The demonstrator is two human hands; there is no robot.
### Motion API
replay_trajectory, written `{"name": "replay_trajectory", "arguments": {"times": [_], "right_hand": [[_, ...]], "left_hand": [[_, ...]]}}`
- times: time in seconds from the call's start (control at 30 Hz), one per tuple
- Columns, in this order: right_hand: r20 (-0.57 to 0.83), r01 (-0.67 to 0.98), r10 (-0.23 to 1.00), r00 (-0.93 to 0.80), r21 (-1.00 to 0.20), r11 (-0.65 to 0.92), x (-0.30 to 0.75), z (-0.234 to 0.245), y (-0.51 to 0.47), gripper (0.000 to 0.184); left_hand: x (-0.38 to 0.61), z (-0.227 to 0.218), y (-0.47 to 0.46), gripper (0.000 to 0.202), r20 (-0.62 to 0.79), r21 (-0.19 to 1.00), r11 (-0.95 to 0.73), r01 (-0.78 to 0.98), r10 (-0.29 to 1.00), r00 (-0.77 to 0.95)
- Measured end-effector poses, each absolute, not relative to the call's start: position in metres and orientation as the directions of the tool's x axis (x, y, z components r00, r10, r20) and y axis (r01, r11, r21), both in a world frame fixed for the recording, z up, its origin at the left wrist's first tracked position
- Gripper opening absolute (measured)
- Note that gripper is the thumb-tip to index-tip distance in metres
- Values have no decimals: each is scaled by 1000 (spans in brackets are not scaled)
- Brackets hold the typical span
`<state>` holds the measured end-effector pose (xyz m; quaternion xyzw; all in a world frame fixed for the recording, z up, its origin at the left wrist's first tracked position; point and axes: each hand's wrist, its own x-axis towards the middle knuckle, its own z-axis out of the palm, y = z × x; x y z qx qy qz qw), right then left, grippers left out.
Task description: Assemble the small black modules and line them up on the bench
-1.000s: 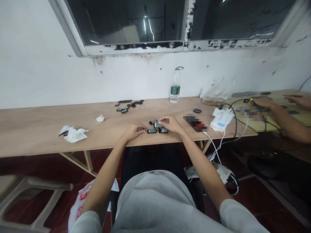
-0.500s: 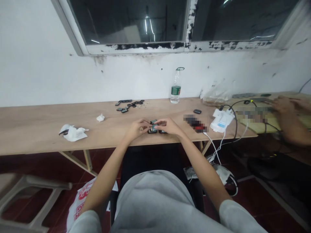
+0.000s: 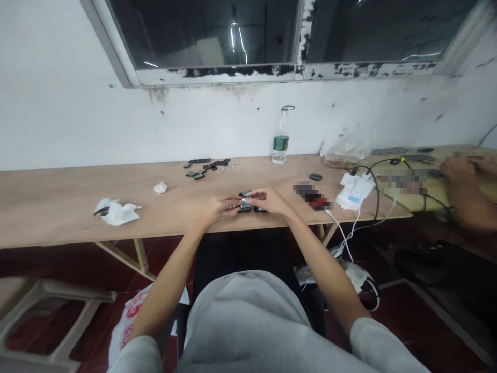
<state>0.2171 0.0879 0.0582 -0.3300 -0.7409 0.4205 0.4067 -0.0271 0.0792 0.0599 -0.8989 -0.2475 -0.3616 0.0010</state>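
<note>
My left hand (image 3: 221,211) and my right hand (image 3: 268,200) meet near the front edge of the wooden table. Between the thumb and fingers of my right hand is a small pale blue-grey flat piece (image 3: 247,201). The fingers of my left hand are drawn together at its left side; what they grip is too small to make out. Dark-rimmed grey-green flat pieces lie under and around the fingertips, one piece (image 3: 244,194) just beyond them and another (image 3: 259,210) partly hidden below my right hand.
Several dark flat pieces (image 3: 199,175) and small pale bits (image 3: 228,168) lie farther back. A water bottle (image 3: 280,142) stands by the wall. Crumpled tissue (image 3: 120,212) is at left; a power strip (image 3: 354,191) with cables at right. A co-worker's hands (image 3: 460,167) are far right.
My left hand has turned slightly, its fingers now lower and more outstretched toward the piece. My right hand stays almost in place. The co-worker's hands have shifted a little.
</note>
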Motion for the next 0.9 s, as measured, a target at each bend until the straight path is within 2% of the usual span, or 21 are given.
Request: {"name": "replay_trajectory", "arguments": {"times": [0.23,0.53,0.77,0.9], "right_hand": [[325,125,853,-409,-906,405,216,62,87,41],[362,105,862,-356,-900,422,211,51,94,31],[463,375,873,-151,-791,484,206,28,118,21],[476,517,870,-127,-717,468,199,23,128,19]], "left_hand": [[-30,65,80,24,605,252,-855,453,505,616],[-28,57,84,28,640,211,-844,492,500,583],[-55,66,96,29,610,332,-711,620,663,434],[-80,62,111,22,452,459,-584,669,802,390]]}}
